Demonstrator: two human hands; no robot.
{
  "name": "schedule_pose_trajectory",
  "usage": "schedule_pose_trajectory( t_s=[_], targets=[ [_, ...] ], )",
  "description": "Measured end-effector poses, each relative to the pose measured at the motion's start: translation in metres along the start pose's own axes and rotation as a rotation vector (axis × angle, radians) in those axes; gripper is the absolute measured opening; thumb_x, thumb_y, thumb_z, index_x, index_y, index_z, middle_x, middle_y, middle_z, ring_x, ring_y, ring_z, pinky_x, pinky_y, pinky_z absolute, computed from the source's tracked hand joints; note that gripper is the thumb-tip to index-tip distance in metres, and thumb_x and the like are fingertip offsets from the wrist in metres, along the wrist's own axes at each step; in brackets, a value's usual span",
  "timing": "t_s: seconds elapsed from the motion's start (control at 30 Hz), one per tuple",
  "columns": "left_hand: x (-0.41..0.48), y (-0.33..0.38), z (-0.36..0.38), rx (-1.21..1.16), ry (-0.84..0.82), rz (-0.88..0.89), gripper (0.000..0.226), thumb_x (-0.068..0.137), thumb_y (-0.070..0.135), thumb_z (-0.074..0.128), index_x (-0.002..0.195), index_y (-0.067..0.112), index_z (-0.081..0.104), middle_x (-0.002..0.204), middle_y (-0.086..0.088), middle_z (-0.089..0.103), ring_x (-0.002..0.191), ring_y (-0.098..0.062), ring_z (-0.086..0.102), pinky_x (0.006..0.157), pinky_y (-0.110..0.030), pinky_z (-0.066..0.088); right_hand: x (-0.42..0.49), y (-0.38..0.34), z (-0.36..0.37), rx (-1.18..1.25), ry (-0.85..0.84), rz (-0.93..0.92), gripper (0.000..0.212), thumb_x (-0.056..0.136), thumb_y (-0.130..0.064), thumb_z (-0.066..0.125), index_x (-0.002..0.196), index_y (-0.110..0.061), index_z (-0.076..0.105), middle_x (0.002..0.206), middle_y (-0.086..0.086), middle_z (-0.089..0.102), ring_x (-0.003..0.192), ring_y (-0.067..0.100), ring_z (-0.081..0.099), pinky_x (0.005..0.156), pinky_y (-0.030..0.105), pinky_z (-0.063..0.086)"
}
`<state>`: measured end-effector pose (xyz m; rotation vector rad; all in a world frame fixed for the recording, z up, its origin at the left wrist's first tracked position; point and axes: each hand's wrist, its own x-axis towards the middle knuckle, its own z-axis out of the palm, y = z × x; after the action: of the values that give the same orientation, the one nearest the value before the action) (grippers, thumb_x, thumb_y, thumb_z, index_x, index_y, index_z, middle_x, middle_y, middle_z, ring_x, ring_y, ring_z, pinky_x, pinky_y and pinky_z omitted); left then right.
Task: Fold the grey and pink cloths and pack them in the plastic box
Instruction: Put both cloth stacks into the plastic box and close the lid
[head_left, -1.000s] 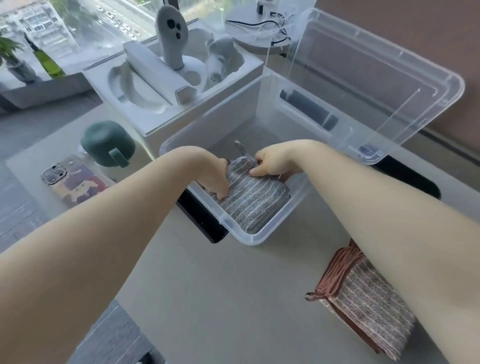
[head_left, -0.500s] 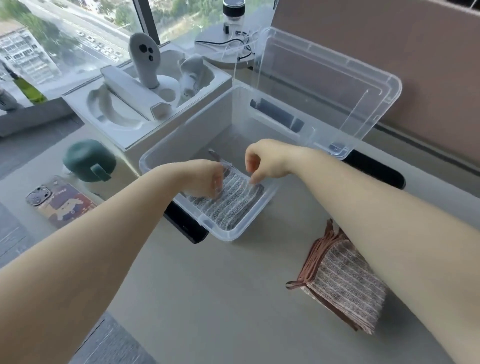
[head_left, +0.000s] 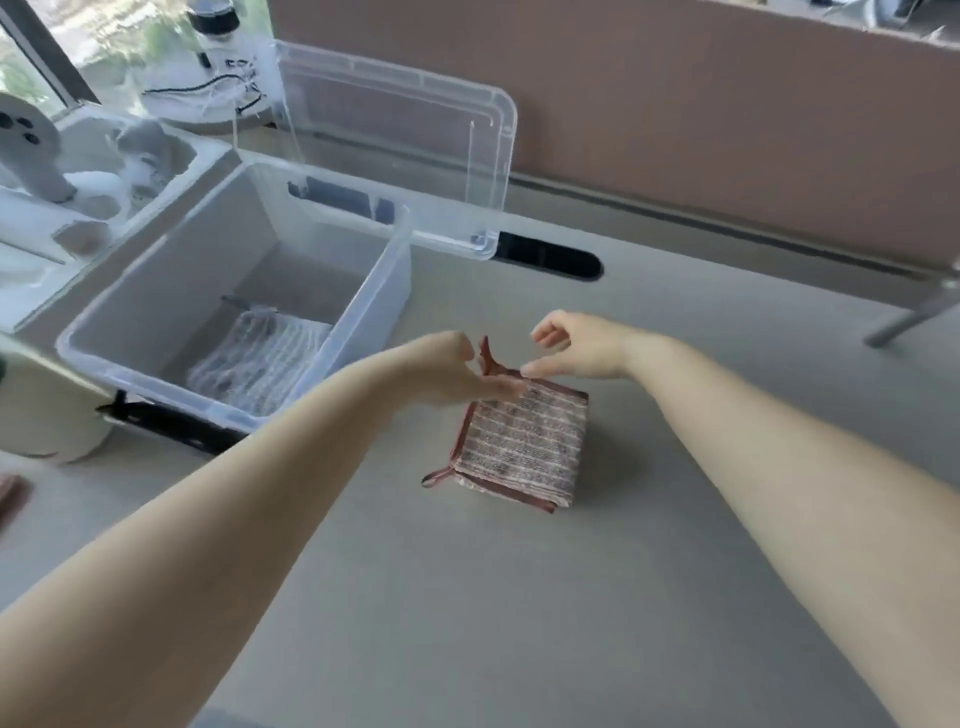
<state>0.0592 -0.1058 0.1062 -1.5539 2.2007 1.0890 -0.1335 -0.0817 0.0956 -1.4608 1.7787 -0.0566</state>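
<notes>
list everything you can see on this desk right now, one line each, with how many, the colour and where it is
pink cloth: 1, pink striped, folded, on the desk at centre
grey cloth: 1, grey striped, inside the box
plastic box: 1, clear, left of the pink cloth
lid: 1, clear, upright behind the box
white moulded tray: 1, white, far left
desk: 1, grey
left hand: 1, open, at the pink cloth's far edge
right hand: 1, open, above that edge
</notes>
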Motion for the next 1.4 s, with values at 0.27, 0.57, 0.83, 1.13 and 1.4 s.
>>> schedule_pose_trajectory(
  t_s=[0.27, 0.57, 0.83, 1.13, 1.4],
  targets=[
    [0.021, -0.024, 0.066, -0.577, -0.251, -0.262, 0.097, 0.039, 0.063, 0.084, 0.115, 0.007, 0.061, 0.091, -0.005, 0.061, 0.079, -0.022, 0.055, 0.077, -0.036, 0.053, -0.014, 0.058, 0.044, 0.442, -0.112, 0.351, 0.091, 0.072, -0.031, 0.081, 0.144, -0.023, 0.026, 0.147, 0.004, 0.037, 0.132, 0.029, 0.039, 0.1, 0.051, 0.04],
    [0.0, -0.022, 0.065, -0.968, -0.238, -0.213, 0.05, 0.067, 0.025, 0.085, 0.11, 0.008, 0.067, 0.1, -0.005, 0.075, 0.1, -0.018, 0.069, 0.1, -0.035, 0.049, -0.036, 0.048, 0.043, 0.811, -0.161, 0.242, 0.027, 0.075, -0.002, 0.072, 0.098, -0.014, 0.065, 0.095, 0.006, 0.071, 0.08, 0.02, 0.069, 0.073, 0.032, 0.057],
    [-0.054, -0.025, -0.065, -1.124, 0.011, 0.137, 0.022, 0.082, 0.016, 0.065, 0.101, 0.006, 0.063, 0.089, -0.008, 0.075, 0.075, -0.018, 0.073, 0.07, -0.027, 0.059, -0.026, -0.06, -0.03, 0.771, -0.017, -0.127, 0.065, 0.056, -0.04, 0.083, 0.116, -0.018, 0.066, 0.124, 0.006, 0.065, 0.118, 0.027, 0.057, 0.109, 0.043, 0.039],
    [-0.04, -0.103, -0.157, -1.162, 0.268, 0.184, 0.009, 0.086, 0.014, 0.055, 0.094, 0.017, 0.057, 0.068, 0.002, 0.074, 0.058, -0.009, 0.07, 0.052, -0.02, 0.055, 0.05, -0.163, -0.03, 0.674, 0.045, -0.278, 0.053, 0.08, -0.06, 0.061, 0.12, -0.025, 0.055, 0.117, -0.009, 0.058, 0.097, 0.012, 0.056, 0.084, 0.027, 0.048],
    [0.037, -0.155, -0.162, -1.119, 0.162, -0.089, 0.011, 0.09, 0.014, 0.056, 0.098, 0.008, 0.06, 0.071, -0.004, 0.074, 0.059, -0.016, 0.07, 0.055, -0.024, 0.057, 0.134, -0.155, -0.02, 0.227, 0.444, -0.153, 0.04, 0.089, -0.038, 0.057, 0.126, -0.022, 0.053, 0.136, 0.004, 0.049, 0.13, 0.027, 0.039, 0.104, 0.04, 0.039]
  ],
)
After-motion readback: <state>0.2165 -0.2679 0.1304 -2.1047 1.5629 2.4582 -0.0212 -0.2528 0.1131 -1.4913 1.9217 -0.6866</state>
